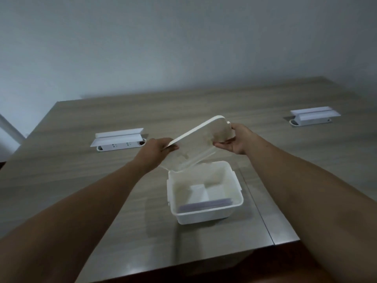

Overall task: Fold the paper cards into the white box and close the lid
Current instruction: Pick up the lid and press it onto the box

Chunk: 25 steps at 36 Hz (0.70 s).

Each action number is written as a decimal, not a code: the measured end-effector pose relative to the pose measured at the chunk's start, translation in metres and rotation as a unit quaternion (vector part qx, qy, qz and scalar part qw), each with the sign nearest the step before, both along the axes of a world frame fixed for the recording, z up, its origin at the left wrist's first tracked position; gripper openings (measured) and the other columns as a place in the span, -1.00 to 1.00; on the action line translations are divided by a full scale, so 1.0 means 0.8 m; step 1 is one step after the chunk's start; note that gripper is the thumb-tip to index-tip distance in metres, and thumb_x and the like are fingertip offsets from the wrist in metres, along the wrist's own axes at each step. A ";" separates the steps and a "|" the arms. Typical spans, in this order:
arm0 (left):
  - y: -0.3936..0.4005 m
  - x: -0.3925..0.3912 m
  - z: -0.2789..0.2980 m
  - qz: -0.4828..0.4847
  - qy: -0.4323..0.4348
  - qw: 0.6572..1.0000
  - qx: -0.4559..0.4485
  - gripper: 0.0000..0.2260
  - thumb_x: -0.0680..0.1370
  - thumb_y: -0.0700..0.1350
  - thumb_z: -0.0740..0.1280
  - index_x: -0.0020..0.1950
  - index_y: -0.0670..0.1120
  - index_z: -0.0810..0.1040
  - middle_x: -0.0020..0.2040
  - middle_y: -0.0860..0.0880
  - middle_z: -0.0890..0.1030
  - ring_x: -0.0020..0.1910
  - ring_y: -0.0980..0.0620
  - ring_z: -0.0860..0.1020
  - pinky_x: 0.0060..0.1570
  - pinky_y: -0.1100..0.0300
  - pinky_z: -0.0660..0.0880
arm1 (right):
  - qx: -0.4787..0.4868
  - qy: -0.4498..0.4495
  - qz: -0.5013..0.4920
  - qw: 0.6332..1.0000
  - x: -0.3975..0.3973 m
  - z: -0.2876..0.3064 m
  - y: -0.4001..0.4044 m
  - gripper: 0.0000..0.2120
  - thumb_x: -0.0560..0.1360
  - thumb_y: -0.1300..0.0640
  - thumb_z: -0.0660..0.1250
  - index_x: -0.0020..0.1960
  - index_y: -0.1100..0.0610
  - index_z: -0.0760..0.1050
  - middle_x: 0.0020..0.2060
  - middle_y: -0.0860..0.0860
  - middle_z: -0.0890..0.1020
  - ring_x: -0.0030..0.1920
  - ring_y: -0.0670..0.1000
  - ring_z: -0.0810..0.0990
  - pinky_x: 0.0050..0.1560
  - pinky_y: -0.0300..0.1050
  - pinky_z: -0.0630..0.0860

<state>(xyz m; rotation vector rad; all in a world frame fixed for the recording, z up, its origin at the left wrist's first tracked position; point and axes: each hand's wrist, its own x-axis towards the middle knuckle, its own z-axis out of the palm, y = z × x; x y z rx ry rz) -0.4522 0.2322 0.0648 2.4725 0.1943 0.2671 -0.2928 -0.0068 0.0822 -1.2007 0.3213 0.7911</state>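
A white box stands open on the table near the front edge. Folded white paper cards lie inside it, with a stack of pale purple-edged sheets along its near wall. The white lid hangs tilted in the air above and behind the box, its underside facing me. My left hand grips the lid's left edge. My right hand grips its right edge. The lid's lower edge is close to the box's back rim.
The wooden table carries two raised white socket covers, one at the left and one at the far right. A seam runs through the tabletop right of the box. A grey wall stands behind.
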 end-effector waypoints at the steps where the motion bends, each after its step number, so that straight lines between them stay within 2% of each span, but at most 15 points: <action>1: -0.005 0.001 0.000 -0.006 -0.004 1.000 0.015 -0.84 0.53 0.05 0.35 -0.19 0.04 0.61 -0.38 0.05 0.57 -0.38 0.13 0.49 -0.31 0.26 0.38 | -0.002 0.001 0.001 1.000 0.001 0.000 -0.007 -0.77 0.56 0.11 0.23 0.08 0.28 0.46 0.02 0.29 0.53 0.06 0.36 0.59 -0.31 0.22 0.65; 3: -0.015 0.001 0.001 -0.021 -0.007 0.999 0.027 -0.82 0.51 0.10 0.37 -0.08 0.02 0.67 -0.33 0.01 0.62 -0.35 0.04 0.52 -0.28 0.15 0.43 | -0.012 0.002 0.006 1.000 0.004 0.000 -0.020 -0.80 0.56 0.21 0.18 0.05 0.35 0.44 -0.04 0.35 0.50 0.01 0.44 0.58 -0.30 0.19 0.64; 5: -0.026 -0.001 0.004 -0.033 -0.003 0.999 0.003 -0.70 0.43 0.20 0.38 0.00 0.04 0.70 -0.23 0.07 0.68 -0.28 0.10 0.56 -0.23 0.25 0.44 | -0.016 0.015 0.014 1.000 0.010 -0.001 -0.035 -0.81 0.55 0.30 0.12 0.03 0.42 0.42 -0.07 0.37 0.49 -0.13 0.47 0.61 -0.35 0.10 0.64; 7: -0.034 -0.004 0.008 -0.038 -0.018 0.999 -0.017 -0.51 0.42 0.30 0.26 0.09 -0.02 0.68 -0.08 0.06 0.70 -0.14 0.10 0.62 -0.13 0.37 0.46 | -0.033 0.022 0.034 0.999 0.017 -0.002 -0.048 -0.81 0.55 0.36 0.08 0.09 0.43 0.36 -0.07 0.37 0.51 -0.31 0.38 0.66 -0.44 0.06 0.63; 8: -0.037 -0.007 0.008 -0.028 -0.034 0.999 -0.026 -0.46 0.44 0.31 0.18 0.08 -0.06 0.68 -0.05 0.00 0.70 -0.09 0.05 0.63 -0.07 0.34 0.48 | -0.041 0.024 0.046 0.998 0.018 -0.002 -0.054 -0.84 0.54 0.37 0.07 0.07 0.42 0.35 -0.09 0.35 0.52 -0.40 0.32 0.67 -0.50 0.04 0.62; 11: -0.038 -0.011 0.002 0.041 -0.048 0.996 -0.060 -0.41 0.53 0.30 0.05 -0.14 -0.18 0.60 -0.10 -0.21 0.67 -0.08 -0.17 0.60 -0.06 0.01 0.52 | -0.074 0.005 0.080 0.994 0.020 -0.004 -0.064 -0.89 0.56 0.38 0.08 0.02 0.37 0.35 -0.29 0.27 0.62 -0.54 0.13 0.65 -0.58 -0.11 0.58; 13: -0.045 -0.013 -0.005 0.106 -0.007 0.992 -0.064 -0.50 0.59 0.23 0.08 -0.22 -0.16 0.50 -0.18 -0.23 0.61 -0.12 -0.22 0.56 -0.13 0.04 0.43 | -0.090 -0.009 0.100 0.991 0.019 -0.010 -0.068 -0.88 0.57 0.36 0.11 0.01 0.31 0.41 -0.46 0.17 0.67 -0.52 0.05 0.67 -0.57 -0.16 0.57; 14: -0.047 -0.012 -0.012 0.141 0.021 0.987 -0.068 -0.56 0.61 0.18 0.10 -0.21 -0.14 0.49 -0.17 -0.20 0.59 -0.10 -0.20 0.56 -0.11 0.07 0.38 | -0.090 -0.011 0.108 0.990 0.019 -0.014 -0.069 -0.87 0.57 0.35 0.12 -0.01 0.30 0.45 -0.47 0.14 0.68 -0.50 0.03 0.68 -0.54 -0.14 0.60; 16: -0.045 -0.008 -0.031 0.215 0.096 0.967 -0.093 -0.61 0.60 0.12 0.15 0.07 -0.16 0.57 0.11 -0.20 0.61 0.14 -0.19 0.55 0.06 0.08 0.38 | -0.093 -0.013 0.125 0.988 0.016 -0.027 -0.071 -0.86 0.58 0.33 0.14 -0.02 0.29 0.48 -0.42 0.11 0.71 -0.44 0.02 0.70 -0.42 -0.08 0.64; 17: -0.044 -0.007 -0.043 0.242 0.144 0.953 -0.113 -0.56 0.59 0.13 0.16 0.23 -0.18 0.53 0.25 -0.21 0.56 0.19 -0.18 0.53 0.14 0.07 0.39 | -0.095 -0.015 0.133 0.986 0.013 -0.034 -0.072 -0.86 0.58 0.32 0.15 -0.02 0.29 0.49 -0.40 0.11 0.72 -0.42 0.02 0.71 -0.38 -0.07 0.64; 18: -0.044 -0.009 -0.053 0.256 0.184 0.939 -0.139 -0.51 0.58 0.14 0.16 0.29 -0.20 0.50 0.29 -0.23 0.54 0.13 -0.18 0.55 0.11 0.07 0.43 | -0.095 -0.017 0.142 0.985 0.010 -0.042 -0.072 -0.85 0.59 0.31 0.15 -0.02 0.29 0.49 -0.39 0.10 0.72 -0.41 0.01 0.71 -0.36 -0.08 0.65; 20: -0.044 -0.014 -0.072 0.270 0.207 0.918 -0.206 -0.51 0.55 0.13 0.23 0.25 -0.25 0.54 0.20 -0.25 0.59 -0.04 -0.15 0.59 -0.07 0.11 0.46 | -0.097 -0.027 0.160 0.982 0.001 -0.056 -0.071 -0.83 0.62 0.27 0.14 -0.01 0.26 0.50 -0.39 0.06 0.72 -0.42 -0.01 0.71 -0.40 -0.12 0.64; 21: -0.048 -0.017 -0.079 0.278 0.203 0.909 -0.236 -0.51 0.53 0.11 0.28 0.21 -0.29 0.56 0.15 -0.25 0.61 -0.02 -0.18 0.61 -0.09 0.11 0.48 | -0.101 -0.035 0.164 0.981 -0.002 -0.063 -0.070 -0.83 0.62 0.25 0.13 0.03 0.25 0.49 -0.39 0.05 0.72 -0.43 -0.02 0.70 -0.44 -0.14 0.64; 24: -0.062 -0.023 -0.095 0.279 0.218 0.905 -0.238 -0.61 0.43 0.06 0.38 0.04 -0.24 0.60 0.05 -0.20 0.62 -0.05 -0.18 0.60 -0.12 0.10 0.52 | -0.125 -0.060 0.163 0.977 -0.010 -0.085 -0.069 -0.76 0.62 0.23 0.16 0.25 0.23 0.46 -0.21 0.07 0.69 -0.34 0.02 0.69 -0.51 -0.15 0.59; 25: -0.067 -0.026 -0.101 0.273 0.232 0.908 -0.217 -0.61 0.44 0.07 0.37 0.06 -0.23 0.59 0.09 -0.17 0.61 -0.01 -0.17 0.59 -0.07 0.10 0.52 | -0.138 -0.067 0.165 0.974 -0.013 -0.092 -0.069 -0.73 0.61 0.23 0.17 0.29 0.25 0.44 -0.16 0.08 0.65 -0.29 0.04 0.66 -0.51 -0.14 0.59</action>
